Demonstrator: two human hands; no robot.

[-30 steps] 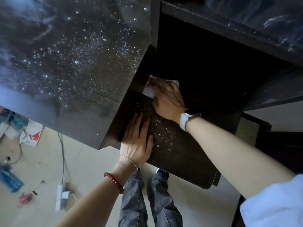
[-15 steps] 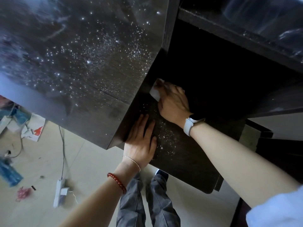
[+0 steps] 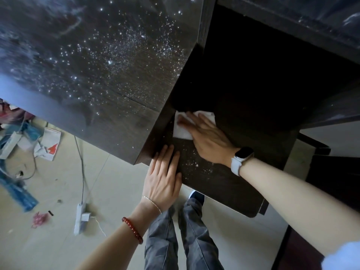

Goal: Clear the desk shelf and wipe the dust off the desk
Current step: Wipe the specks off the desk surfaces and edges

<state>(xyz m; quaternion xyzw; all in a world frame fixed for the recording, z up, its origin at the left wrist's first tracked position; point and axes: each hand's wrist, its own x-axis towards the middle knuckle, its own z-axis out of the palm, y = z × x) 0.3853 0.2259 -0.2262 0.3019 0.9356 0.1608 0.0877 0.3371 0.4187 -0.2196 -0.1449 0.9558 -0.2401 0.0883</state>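
A dark wooden desk top, speckled with white dust, fills the upper left. Below it a lower dark shelf juts toward me, with dust specks near its front. My right hand, a white watch on its wrist, presses a white cloth flat against the shelf, close to the inner left corner. Its fingers lie straight over the cloth. My left hand rests flat, fingers straight, on the shelf's front left corner. The back of the shelf recess is in deep shadow.
On the pale floor at the left lie a white power strip with cable, papers and packaging, a blue object and a pink scrap. My legs in grey trousers stand under the shelf. Dark furniture stands at the right.
My right hand has slid the cloth along the shelf near the inner corner, and more of the cloth shows now. The left hand stays flat on the shelf corner. The view shifted slightly.
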